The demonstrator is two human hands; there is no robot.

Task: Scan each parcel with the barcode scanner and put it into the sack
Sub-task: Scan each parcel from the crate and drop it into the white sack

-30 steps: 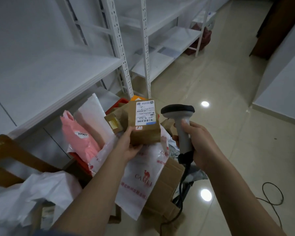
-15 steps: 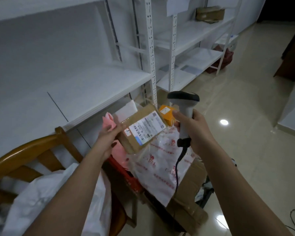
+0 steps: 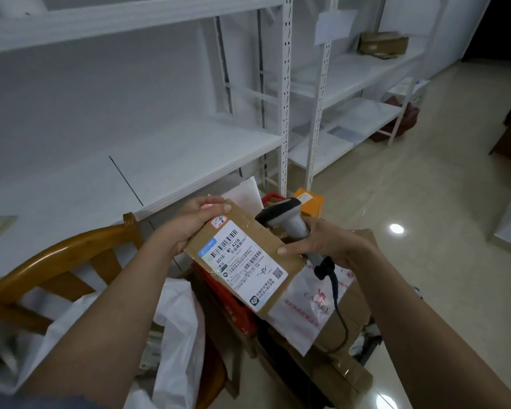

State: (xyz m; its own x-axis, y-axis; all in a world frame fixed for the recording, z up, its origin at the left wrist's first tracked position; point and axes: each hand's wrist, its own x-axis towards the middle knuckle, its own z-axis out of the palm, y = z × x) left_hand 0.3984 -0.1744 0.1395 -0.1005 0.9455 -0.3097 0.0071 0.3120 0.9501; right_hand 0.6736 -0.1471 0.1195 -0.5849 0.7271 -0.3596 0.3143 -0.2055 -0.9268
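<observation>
A person's left hand (image 3: 189,228) grips the brown cardboard parcel (image 3: 245,255) label-up, barcodes exposed for reading, above the white sack (image 3: 177,326); the right hand (image 3: 325,245) clasps the barcode scanner (image 3: 289,219), thumb steadying the parcel's edge.

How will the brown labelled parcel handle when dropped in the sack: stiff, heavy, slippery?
Probably stiff: the brown parcel keeps flat faces and crisp edges between the left hand and right hand. Likely light, held at its edges. Glossy tape may make it slightly slippery.
</observation>
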